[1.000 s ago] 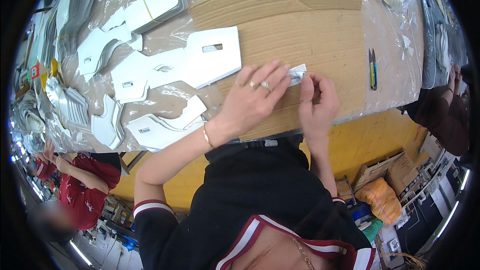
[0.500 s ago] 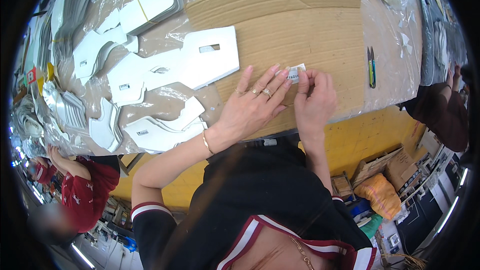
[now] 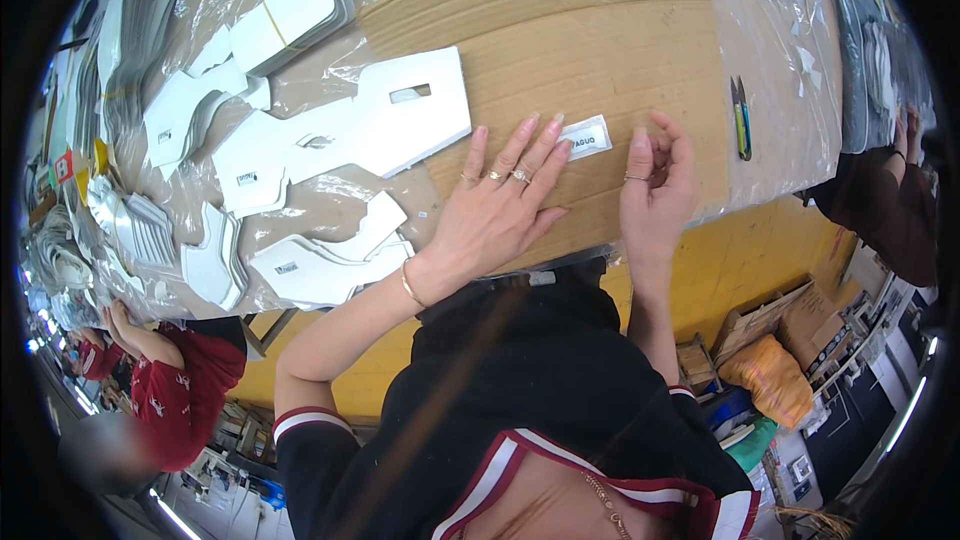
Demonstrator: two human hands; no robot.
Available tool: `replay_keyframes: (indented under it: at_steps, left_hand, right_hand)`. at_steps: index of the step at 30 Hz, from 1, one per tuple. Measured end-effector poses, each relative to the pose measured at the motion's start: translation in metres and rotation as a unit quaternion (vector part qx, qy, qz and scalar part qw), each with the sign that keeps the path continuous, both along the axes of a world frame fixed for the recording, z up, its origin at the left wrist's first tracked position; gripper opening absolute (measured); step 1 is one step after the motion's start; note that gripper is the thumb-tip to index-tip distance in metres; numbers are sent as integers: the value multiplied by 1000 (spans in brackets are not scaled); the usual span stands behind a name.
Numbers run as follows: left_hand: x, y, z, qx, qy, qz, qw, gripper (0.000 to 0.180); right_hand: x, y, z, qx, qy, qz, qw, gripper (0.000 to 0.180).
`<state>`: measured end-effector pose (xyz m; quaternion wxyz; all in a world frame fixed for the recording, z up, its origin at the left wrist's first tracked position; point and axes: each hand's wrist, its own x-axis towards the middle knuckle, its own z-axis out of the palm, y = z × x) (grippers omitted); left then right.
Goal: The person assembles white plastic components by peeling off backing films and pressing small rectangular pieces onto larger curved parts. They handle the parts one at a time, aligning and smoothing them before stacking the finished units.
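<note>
Brown corrugated cardboard (image 3: 600,50) backs a white rectangular label (image 3: 589,137), spread left hand (image 3: 495,202) likely steadying its left, half-curled right hand (image 3: 658,182) near its right.

This looks like a workshop for cutting or assembling parts. Clear plastic film (image 3: 775,30) covers a broad tabletop (image 3: 765,175), where a corrugated cardboard sheet (image 3: 600,50) lies near thread snips (image 3: 742,130) and a banded stack of cut white pieces (image 3: 285,25). A co-worker in red (image 3: 210,375) and another in dark clothing (image 3: 880,225) stand at its edges. Cardboard boxes (image 3: 812,320) and an orange sack (image 3: 775,380) crowd the yellow floor (image 3: 750,255).
</note>
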<state>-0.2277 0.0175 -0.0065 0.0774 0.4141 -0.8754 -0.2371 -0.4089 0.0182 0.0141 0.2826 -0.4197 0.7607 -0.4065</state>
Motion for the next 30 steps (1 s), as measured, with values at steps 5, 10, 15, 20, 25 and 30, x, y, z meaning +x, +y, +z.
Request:
replay_keyframes:
  at_steps: [5, 10, 15, 20, 25, 30]
  left_hand:
    - [0, 0, 0, 10, -1, -4, 1000, 72]
    - [-1, 1, 0, -6, -16, -1, 1000, 71]
    - [-8, 10, 3, -72, -68, 10, 995, 70]
    - [-18, 17, 6, -98, -106, 5, 989, 67]
    - [-18, 15, 4, -22, -57, 14, 998, 67]
    - [-19, 16, 3, -19, -46, 19, 999, 67]
  right_hand:
    - [-2, -2, 2, -16, 185, 56, 981, 34]
    - [5, -3, -13, -32, 258, 90, 961, 28]
    - [-3, 4, -5, -26, 112, 52, 992, 19]
    - [-2, 0, 3, -1, 124, 96, 988, 16]
    - [3, -5, 3, 31, 156, 109, 981, 17]
    - [6, -7, 4, 53, 170, 114, 977, 16]
